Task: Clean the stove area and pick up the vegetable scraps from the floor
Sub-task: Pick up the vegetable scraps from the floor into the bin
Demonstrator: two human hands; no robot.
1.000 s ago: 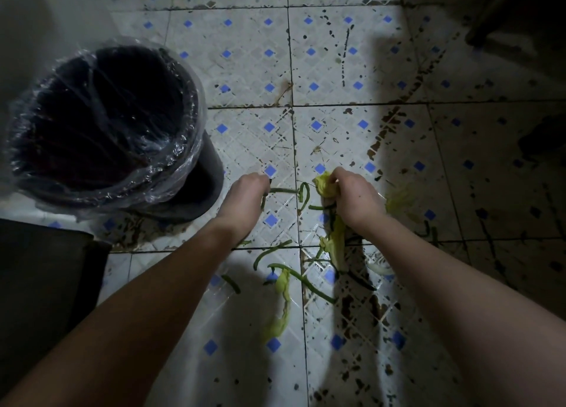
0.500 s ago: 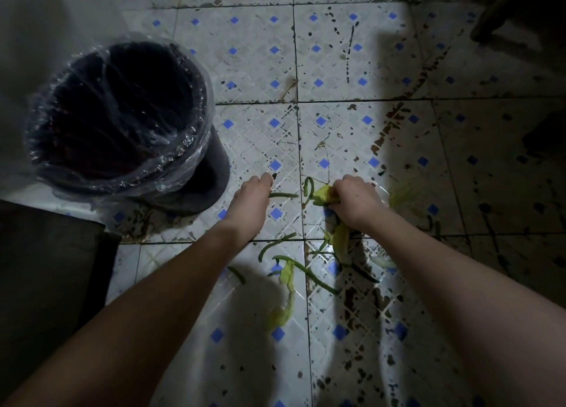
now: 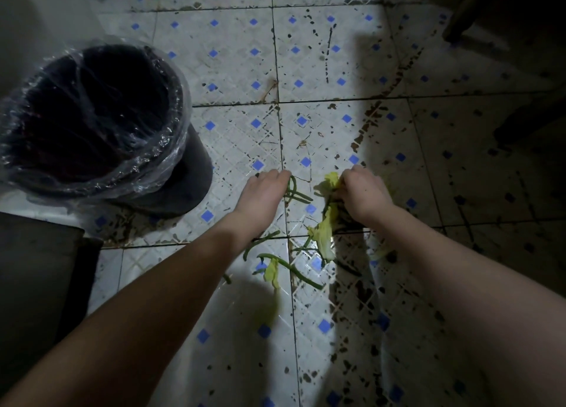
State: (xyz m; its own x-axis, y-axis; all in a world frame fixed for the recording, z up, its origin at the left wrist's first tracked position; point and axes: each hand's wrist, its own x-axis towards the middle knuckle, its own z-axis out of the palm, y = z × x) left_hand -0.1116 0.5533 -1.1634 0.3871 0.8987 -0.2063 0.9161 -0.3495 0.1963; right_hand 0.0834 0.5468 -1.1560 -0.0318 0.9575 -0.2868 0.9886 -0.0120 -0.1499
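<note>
Vegetable scraps lie on the stained tile floor (image 3: 245,78). My right hand (image 3: 363,193) is closed on a bunch of yellow-green leaves (image 3: 326,232) that hangs down from its grip to the floor. My left hand (image 3: 263,193) rests low on the tiles with its fingertips curled onto dark green bean stems (image 3: 295,192). More green stems (image 3: 291,267) and a small yellow leaf (image 3: 272,273) lie between my forearms, nearer to me.
A dark bin (image 3: 98,121) lined with a clear plastic bag stands at the left, close to my left hand. A dark block (image 3: 36,284) sits at the lower left. The right side of the floor is in deep shadow, with dark furniture legs (image 3: 465,11) at the top right.
My left hand has slid right onto the green stems and curled its fingers on them. My right hand keeps its hold on the leaves. The view has shifted a little.
</note>
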